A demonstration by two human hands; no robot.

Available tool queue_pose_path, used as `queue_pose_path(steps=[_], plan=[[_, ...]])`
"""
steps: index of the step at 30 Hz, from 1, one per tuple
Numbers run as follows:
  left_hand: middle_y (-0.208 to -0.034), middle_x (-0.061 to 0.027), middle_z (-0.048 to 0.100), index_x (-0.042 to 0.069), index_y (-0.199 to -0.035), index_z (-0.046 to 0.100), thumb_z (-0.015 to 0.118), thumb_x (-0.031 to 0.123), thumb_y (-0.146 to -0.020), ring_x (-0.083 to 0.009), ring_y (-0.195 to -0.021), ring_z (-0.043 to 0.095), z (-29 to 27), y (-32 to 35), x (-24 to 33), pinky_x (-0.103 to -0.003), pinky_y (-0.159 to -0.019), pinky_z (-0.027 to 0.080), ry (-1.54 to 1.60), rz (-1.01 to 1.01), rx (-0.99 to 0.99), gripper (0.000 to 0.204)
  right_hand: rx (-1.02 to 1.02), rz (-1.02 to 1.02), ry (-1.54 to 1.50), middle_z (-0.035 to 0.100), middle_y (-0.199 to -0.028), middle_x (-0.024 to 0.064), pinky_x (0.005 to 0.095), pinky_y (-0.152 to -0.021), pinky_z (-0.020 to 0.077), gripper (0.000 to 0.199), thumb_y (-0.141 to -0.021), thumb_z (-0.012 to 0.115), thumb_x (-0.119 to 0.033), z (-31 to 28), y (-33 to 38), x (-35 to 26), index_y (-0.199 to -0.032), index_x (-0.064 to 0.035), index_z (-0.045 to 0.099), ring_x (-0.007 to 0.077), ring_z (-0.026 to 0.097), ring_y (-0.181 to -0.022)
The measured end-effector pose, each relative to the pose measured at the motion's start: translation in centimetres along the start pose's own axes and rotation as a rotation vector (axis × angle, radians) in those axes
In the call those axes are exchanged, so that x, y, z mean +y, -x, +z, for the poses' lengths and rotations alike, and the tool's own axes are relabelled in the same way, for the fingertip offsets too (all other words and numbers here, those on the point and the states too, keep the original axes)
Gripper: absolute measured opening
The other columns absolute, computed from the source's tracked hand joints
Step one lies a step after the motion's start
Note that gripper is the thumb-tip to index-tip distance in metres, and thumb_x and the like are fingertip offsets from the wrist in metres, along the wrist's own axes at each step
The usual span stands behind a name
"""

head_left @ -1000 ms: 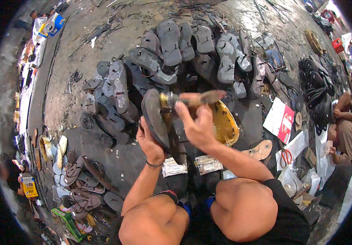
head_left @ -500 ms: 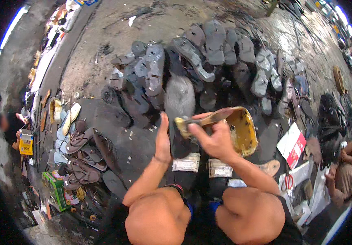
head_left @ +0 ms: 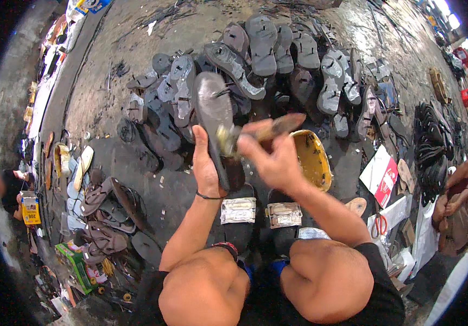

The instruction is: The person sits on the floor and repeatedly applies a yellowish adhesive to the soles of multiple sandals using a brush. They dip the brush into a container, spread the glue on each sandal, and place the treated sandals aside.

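A dark flip-flop sole (head_left: 210, 103) stands raised at a tilt, its upper part shiny and greyish as if wet. My left hand (head_left: 205, 171) is closed around the sole's lower left edge, thumb pointing up. In my right hand (head_left: 276, 163) is a brush (head_left: 285, 125) with a wooden handle. Its pale yellowish bristles are blurred by motion and lie against or just over the lower right part of the sole. Just right of this hand is a yellow tub (head_left: 315, 157) with dark spots inside, partly covered by my forearm.
Several dark soles (head_left: 262, 46) lie in an arc on the floor ahead. Assembled flip-flops (head_left: 101, 239) are piled at left by a green box (head_left: 76, 266). Red-handled scissors (head_left: 379, 225) and a red-and-white card (head_left: 380, 176) lie at right. Other people sit at both edges.
The sole has tilted up and turned leftward in my left hand. My right hand's brush has dropped lower against it. The whole view has shifted slightly.
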State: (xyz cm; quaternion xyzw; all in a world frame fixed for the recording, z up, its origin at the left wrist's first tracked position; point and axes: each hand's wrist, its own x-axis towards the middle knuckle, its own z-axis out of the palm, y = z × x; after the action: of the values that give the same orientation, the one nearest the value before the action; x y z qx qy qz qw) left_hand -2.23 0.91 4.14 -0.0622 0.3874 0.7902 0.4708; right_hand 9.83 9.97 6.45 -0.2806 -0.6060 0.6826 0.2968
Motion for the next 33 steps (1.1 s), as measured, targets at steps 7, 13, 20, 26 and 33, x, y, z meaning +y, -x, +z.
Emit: queue_pose_path(steps=[7, 13, 20, 26, 33], plan=[[-0.106, -0.0036, 0.068, 0.008, -0.122, 0.062, 0.056, 0.061, -0.096, -0.0167, -0.089, 0.066, -1.5, 0.0, 2.3, -0.032, -0.077, 0.055, -0.028, 0.148, 0.009, 0.060, 0.162, 0.007, 0.189, 0.074, -0.091, 0.0115, 0.0342, -0.074, 0.0551, 0.024, -0.090, 0.073, -0.019, -2.5, -1.2, 2.6, -0.102, 0.0018, 0.069, 0.0202, 0.071, -0.086], [-0.111, -0.0112, 0.068, 0.004, -0.128, 0.058, 0.046, 0.051, -0.104, -0.0234, -0.094, 0.067, -5.8, -1.4, 2.3, -0.039, -0.084, 0.055, 0.130, 0.027, -0.066, 0.054, -0.251, -0.003, 0.174, 0.073, -0.098, 0.0122, 0.0323, -0.079, 0.0543, 0.027, -0.091, 0.074, -0.016, 2.2, 2.3, -1.6, -0.110, 0.0003, 0.066, 0.0173, 0.069, -0.088], [-0.138, -0.0161, 0.058, 0.000, -0.142, 0.049, 0.053, 0.052, -0.100, -0.0298, -0.128, 0.055, -11.9, -7.2, 13.5, -0.045, -0.106, 0.046, -0.017, 0.288, 0.485, 0.067, -0.080, 0.151, 0.254, 0.071, -0.097, 0.0067, 0.0293, -0.080, 0.0517, 0.022, -0.094, 0.070, -0.013, 1.1, 3.5, 0.7, -0.111, 0.0008, 0.067, 0.0136, 0.065, -0.088], [-0.143, -0.0150, 0.047, 0.004, -0.137, 0.050, 0.083, 0.028, -0.070, -0.0335, -0.133, 0.044, -20.2, 2.9, 13.7, -0.045, -0.103, 0.044, -2.290, 0.328, 1.197, 0.079, 0.409, 0.012, 0.961, 0.071, -0.100, 0.0138, 0.0409, -0.086, 0.0514, 0.030, -0.087, 0.074, -0.021, -14.3, 5.3, 6.1, -0.111, -0.0036, 0.070, 0.0285, 0.066, -0.095], [-0.127, -0.0259, 0.062, -0.001, -0.148, 0.040, 0.058, 0.012, -0.097, -0.0420, -0.110, 0.064, -26.8, 12.0, 8.2, -0.045, -0.092, 0.049, -1.556, 0.665, 0.410, 0.056, 0.526, -0.379, 1.055, 0.068, -0.096, 0.0148, 0.0463, -0.080, 0.0455, 0.015, -0.085, 0.072, -0.016, -13.7, 5.3, 2.4, -0.091, -0.0056, 0.065, 0.0360, 0.061, -0.091]])
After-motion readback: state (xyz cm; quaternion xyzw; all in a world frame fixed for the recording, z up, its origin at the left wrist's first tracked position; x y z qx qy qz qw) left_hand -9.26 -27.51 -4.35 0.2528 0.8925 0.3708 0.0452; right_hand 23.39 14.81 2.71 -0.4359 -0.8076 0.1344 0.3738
